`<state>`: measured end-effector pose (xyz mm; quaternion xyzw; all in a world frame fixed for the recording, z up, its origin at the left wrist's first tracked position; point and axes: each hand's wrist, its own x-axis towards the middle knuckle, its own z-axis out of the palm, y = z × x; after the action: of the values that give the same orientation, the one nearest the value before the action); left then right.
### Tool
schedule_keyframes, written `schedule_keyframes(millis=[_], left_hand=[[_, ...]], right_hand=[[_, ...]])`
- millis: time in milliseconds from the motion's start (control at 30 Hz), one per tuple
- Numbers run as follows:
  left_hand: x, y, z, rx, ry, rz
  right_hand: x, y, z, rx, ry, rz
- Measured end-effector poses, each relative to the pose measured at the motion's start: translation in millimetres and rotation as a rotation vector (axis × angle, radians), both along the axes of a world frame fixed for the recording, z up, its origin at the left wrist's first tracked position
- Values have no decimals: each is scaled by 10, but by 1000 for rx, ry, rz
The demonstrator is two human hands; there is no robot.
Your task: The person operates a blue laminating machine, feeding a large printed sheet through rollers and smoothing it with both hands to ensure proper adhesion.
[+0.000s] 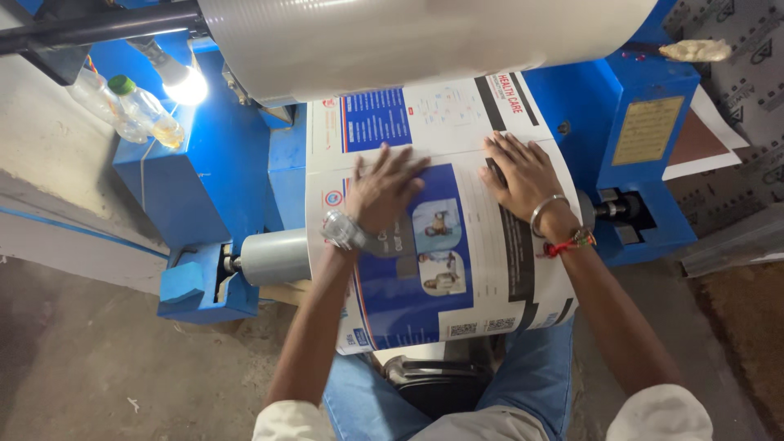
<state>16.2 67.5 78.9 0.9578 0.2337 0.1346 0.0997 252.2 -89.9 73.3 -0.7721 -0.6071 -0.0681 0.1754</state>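
A printed film web [457, 269], white with blue panels and small pictures, wraps over a grey metal roller [273, 256] of a blue machine [204, 180]. My left hand [382, 189] lies flat on the film's left part, fingers spread, a watch on the wrist. Flat on the film's right part rests my right hand [520, 174], with a metal bangle and a red thread at the wrist. Neither hand grips anything. Above them hangs a large glossy white film roll [408, 37].
A lit lamp [186, 84] shines at the upper left beside plastic bottles [147, 110] standing on the machine. The roller's shaft end [625, 208] sits in a blue bracket at right. Concrete floor lies below left. Grey sheets lean at the right.
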Motion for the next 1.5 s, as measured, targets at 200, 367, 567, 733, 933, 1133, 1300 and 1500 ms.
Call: schedule_keyframes(millis=[200, 367, 567, 733, 933, 1133, 1300, 1500], left_hand=[[-392, 724, -18, -122, -26, 302], [-541, 273, -276, 71, -212, 371], [-753, -196, -302, 155, -348, 353], [-900, -530, -360, 227, -379, 383], [-1059, -896, -496, 275, -361, 417], [-1217, -1176, -849, 290, -381, 435], [-1283, -1398, -1307, 310, -446, 475], [-1204, -1777, -1725, 194, -581, 560]], right_hand=[[-275, -409, -64, 168, -62, 12], [-500, -751, -212, 273, -51, 9], [-911, -872, -408, 279, -85, -17], [-1106, -538, -355, -42, -201, 313], [-1178, 203, 14, -354, -217, 570], [-977, 986, 176, -417, -99, 581], [-369, 1487, 168, -452, -87, 408], [723, 1316, -23, -460, -64, 231]])
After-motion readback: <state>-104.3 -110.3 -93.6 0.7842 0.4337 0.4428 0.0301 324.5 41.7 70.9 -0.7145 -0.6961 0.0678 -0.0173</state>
